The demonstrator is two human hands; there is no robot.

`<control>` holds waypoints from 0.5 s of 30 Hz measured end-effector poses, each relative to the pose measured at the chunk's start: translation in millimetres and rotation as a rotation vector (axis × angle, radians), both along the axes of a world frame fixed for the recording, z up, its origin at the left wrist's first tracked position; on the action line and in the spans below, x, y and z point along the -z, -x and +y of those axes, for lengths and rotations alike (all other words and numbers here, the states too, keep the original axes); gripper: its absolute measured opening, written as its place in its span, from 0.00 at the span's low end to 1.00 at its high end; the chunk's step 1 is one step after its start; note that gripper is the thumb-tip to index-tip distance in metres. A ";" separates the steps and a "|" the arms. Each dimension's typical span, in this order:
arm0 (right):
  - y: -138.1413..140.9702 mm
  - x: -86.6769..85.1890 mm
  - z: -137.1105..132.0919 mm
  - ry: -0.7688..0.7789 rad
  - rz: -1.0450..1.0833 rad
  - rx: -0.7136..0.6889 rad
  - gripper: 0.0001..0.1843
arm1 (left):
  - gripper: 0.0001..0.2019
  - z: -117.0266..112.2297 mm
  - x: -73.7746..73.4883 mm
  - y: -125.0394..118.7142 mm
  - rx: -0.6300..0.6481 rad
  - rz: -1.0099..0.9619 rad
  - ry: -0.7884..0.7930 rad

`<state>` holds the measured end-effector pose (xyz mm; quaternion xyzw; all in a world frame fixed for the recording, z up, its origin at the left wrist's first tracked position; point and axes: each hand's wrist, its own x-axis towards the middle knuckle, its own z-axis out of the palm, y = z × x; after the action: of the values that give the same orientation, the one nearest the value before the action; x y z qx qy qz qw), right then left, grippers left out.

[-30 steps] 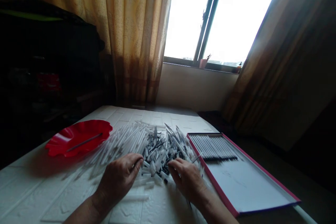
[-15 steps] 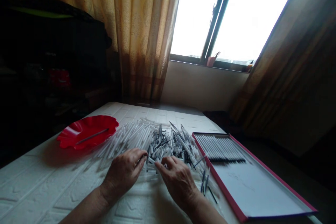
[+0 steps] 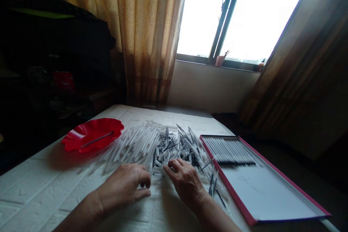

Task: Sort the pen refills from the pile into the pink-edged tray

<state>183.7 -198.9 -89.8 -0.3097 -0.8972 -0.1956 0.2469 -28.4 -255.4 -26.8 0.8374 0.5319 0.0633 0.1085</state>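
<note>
My left hand [image 3: 129, 183] hovers low over the white table, just in front of a heap of clear-white pen tubes [image 3: 133, 141]. Its thumb is spread from the curled fingers, and nothing shows between them. My right hand [image 3: 186, 178] rests at the near edge of a pile of dark, thin pen parts [image 3: 170, 145] mixed with short white pieces. Thumb and fingers are bent together there; what they pinch, if anything, is hidden. To the right, a shallow box [image 3: 255, 192] with a pink rim holds a row of white pens [image 3: 230, 148] with dark ends.
A red wavy-edged dish [image 3: 91, 130] with one dark slim rod [image 3: 98, 139] stands at the left. Loose dark rods [image 3: 212, 185] lie between pile and box. Behind the white brick-patterned table [image 3: 35, 185] are curtains and a bright window.
My left hand has drawn back toward me and left, its thumb and fingers parting from a pinch. My right hand stays nearly where it was at the pile.
</note>
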 end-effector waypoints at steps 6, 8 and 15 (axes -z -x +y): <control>1.4 -0.7 -0.2 -0.011 -0.023 -0.010 0.13 | 0.07 -11.1 4.5 -14.1 0.004 0.060 0.044; 2.4 -0.4 -0.2 -0.016 -0.035 -0.014 0.10 | 0.07 -11.4 5.8 -15.7 0.010 0.056 0.048; 7.5 0.9 -0.6 -0.051 -0.044 -0.067 0.17 | 0.03 -7.9 0.4 -11.2 0.033 -0.072 0.081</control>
<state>176.2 -199.5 -90.7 -0.2689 -0.9069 -0.2167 0.2414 -17.1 -263.3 -27.2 0.8383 0.5158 0.0699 0.1625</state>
